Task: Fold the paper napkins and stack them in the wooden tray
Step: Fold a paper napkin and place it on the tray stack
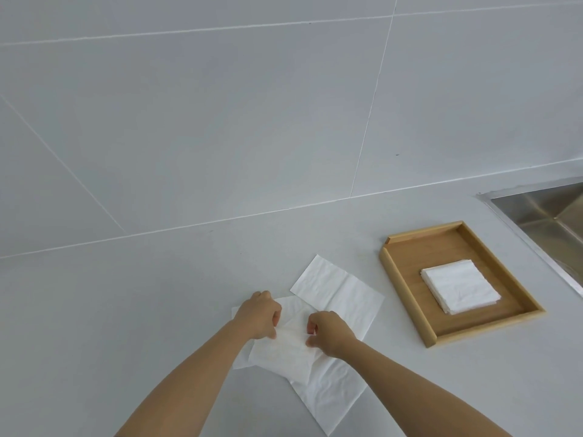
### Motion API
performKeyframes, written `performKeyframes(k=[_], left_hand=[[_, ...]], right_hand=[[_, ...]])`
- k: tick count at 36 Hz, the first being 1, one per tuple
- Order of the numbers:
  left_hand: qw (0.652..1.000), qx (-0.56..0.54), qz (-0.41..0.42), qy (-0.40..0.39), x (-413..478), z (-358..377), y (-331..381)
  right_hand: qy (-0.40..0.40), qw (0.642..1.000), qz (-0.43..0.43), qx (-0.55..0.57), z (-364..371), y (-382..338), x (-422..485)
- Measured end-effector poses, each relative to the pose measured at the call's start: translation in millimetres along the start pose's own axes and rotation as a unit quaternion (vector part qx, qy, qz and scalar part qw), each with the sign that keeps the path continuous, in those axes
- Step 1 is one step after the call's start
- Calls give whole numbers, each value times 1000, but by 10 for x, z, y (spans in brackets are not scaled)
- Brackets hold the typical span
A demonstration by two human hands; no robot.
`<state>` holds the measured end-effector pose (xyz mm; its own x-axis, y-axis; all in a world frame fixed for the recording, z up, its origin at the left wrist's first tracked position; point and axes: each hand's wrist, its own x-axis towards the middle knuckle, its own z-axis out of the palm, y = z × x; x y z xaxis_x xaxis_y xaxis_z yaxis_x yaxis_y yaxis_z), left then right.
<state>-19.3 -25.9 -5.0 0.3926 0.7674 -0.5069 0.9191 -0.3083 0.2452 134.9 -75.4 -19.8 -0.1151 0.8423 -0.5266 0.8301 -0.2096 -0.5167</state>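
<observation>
Several white paper napkins lie overlapping on the grey counter. My left hand (259,314) and my right hand (329,333) each pinch the top napkin (288,345), which is lifted and partly folded between them. An unfolded napkin (339,290) lies flat just behind my hands, and another (328,395) spreads out beneath toward me. To the right sits the wooden tray (397,279), holding a neat stack of folded napkins (459,285) near its middle.
A steel sink (549,212) is set into the counter at the far right, just beyond the tray. A grey tiled wall (220,121) rises behind the counter.
</observation>
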Motion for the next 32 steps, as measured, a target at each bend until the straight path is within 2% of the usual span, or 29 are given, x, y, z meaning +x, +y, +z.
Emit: performKeyframes(k=[4,6,11,15,21,32], left_hand=[[998,-61,-11,6,-50,-64,-28],[992,-125,-17,10,-79,-114,-28],[965,-258,-19,50,-145,-320,152],[940,-325,-20,101,-76,-455,480],[896,-412,-27,162,175,-573,1147],[891,-431,4,140,785,-456,2321]], right_hand=[[-12,998,-12,64,-86,17,-52],[-11,991,-10,135,-192,19,-83],[-14,933,3,359,-557,123,-180],[20,903,3,428,-874,307,-255],[85,874,9,479,-1330,734,-378],[169,916,6,364,-1991,1800,-549]])
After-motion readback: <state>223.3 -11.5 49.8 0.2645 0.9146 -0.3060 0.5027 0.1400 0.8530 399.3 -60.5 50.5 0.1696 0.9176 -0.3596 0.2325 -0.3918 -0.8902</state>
